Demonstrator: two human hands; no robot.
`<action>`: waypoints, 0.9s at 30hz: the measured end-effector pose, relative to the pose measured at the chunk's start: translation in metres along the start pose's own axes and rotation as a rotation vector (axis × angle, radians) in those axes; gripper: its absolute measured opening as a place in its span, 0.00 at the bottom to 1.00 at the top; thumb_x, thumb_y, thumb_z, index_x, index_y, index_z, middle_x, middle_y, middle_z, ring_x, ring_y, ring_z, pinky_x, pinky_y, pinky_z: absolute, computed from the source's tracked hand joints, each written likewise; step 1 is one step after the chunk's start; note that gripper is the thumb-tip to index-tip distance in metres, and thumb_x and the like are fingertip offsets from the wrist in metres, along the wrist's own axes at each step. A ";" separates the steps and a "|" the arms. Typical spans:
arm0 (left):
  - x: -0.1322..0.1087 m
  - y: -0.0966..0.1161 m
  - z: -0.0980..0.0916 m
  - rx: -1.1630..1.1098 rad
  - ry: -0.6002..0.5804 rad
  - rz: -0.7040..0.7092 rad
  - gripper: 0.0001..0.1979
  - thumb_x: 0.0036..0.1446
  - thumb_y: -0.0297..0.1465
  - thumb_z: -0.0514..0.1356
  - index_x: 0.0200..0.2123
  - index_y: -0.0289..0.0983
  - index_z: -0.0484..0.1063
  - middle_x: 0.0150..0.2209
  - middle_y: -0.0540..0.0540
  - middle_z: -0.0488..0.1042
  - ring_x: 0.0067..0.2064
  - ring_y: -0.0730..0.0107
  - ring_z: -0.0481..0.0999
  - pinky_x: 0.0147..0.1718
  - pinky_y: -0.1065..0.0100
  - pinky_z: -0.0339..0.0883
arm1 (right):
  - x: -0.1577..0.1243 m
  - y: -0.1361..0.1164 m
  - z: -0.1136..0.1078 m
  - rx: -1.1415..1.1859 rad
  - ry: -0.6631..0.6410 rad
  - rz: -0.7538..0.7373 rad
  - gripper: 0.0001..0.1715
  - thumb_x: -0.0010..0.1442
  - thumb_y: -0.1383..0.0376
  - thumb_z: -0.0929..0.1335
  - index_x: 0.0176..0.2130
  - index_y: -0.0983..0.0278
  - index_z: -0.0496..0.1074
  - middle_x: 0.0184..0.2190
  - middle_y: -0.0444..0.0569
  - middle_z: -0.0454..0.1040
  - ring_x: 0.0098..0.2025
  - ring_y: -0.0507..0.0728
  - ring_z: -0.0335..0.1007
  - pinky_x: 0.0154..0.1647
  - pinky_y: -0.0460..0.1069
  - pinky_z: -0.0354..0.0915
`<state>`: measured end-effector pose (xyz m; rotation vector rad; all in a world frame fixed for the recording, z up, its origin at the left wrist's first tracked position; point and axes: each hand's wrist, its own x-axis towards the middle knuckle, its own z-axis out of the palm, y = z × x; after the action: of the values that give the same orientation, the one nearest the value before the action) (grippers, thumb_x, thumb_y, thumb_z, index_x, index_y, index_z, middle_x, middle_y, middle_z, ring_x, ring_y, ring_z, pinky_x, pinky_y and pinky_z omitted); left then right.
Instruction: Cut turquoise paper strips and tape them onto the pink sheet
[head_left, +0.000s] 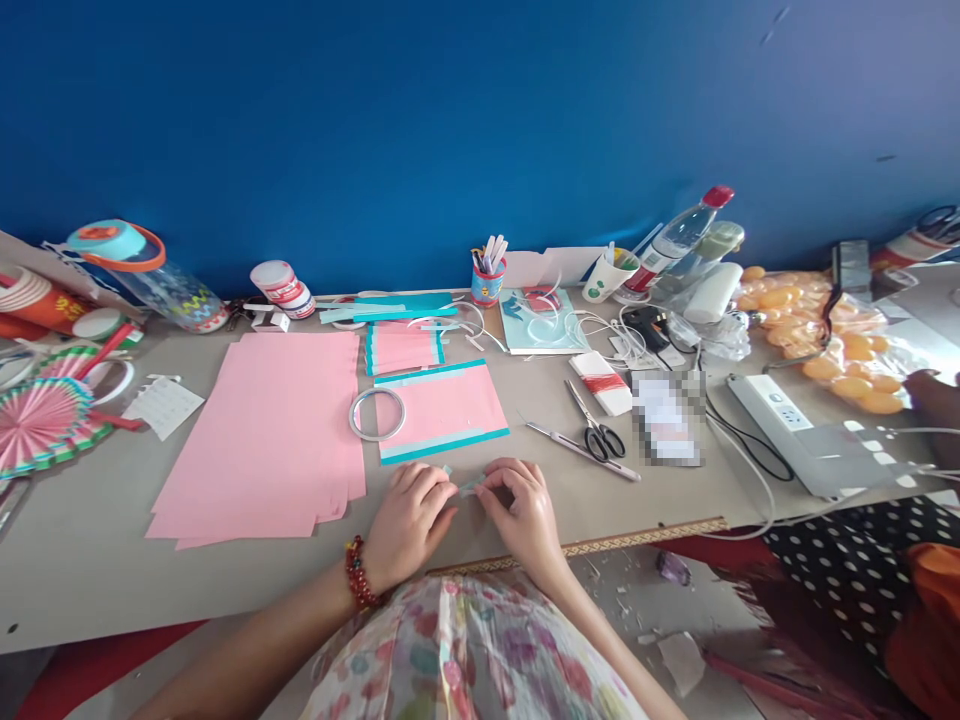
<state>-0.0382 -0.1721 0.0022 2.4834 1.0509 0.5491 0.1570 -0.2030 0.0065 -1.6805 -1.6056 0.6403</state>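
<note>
My left hand (409,520) and my right hand (521,510) meet at the table's front edge, fingers curled. Between their fingertips they pinch a small pale teal paper strip (469,487). Just beyond them lies a pink sheet with teal borders (442,410), and a clear tape ring (376,414) rests at its left edge. A red bead bracelet (358,573) sits on my left wrist.
A stack of pink paper (270,430) lies to the left. Scissors (596,425) and a craft knife (581,450) lie to the right, near a glue gun (649,322) and cables. Paper fans (41,420), bottles, a pen cup (487,280) and orange balls (825,330) line the back. Another person's hand (934,395) shows at far right.
</note>
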 end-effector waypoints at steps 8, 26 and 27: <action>0.002 0.001 0.001 0.061 -0.015 -0.001 0.07 0.65 0.31 0.56 0.46 0.39 0.69 0.45 0.43 0.72 0.48 0.57 0.69 0.48 0.53 0.64 | 0.000 -0.001 -0.001 -0.003 -0.001 -0.004 0.07 0.58 0.68 0.69 0.28 0.60 0.70 0.36 0.49 0.75 0.43 0.61 0.66 0.46 0.55 0.60; 0.014 0.011 0.009 0.083 -0.051 -0.067 0.04 0.65 0.28 0.55 0.43 0.38 0.67 0.42 0.45 0.70 0.45 0.59 0.68 0.45 0.55 0.66 | 0.003 0.000 0.000 -0.042 -0.013 -0.026 0.06 0.58 0.69 0.69 0.29 0.60 0.70 0.35 0.48 0.75 0.41 0.61 0.66 0.45 0.55 0.60; 0.014 0.011 0.009 0.082 -0.049 -0.066 0.04 0.66 0.28 0.55 0.43 0.38 0.68 0.42 0.45 0.70 0.45 0.59 0.68 0.45 0.55 0.66 | 0.003 0.000 0.000 -0.046 -0.012 -0.027 0.06 0.59 0.69 0.69 0.29 0.60 0.71 0.35 0.48 0.75 0.41 0.61 0.66 0.45 0.55 0.60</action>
<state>-0.0184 -0.1705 0.0030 2.5087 1.1531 0.4317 0.1569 -0.2002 0.0070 -1.6878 -1.6604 0.6050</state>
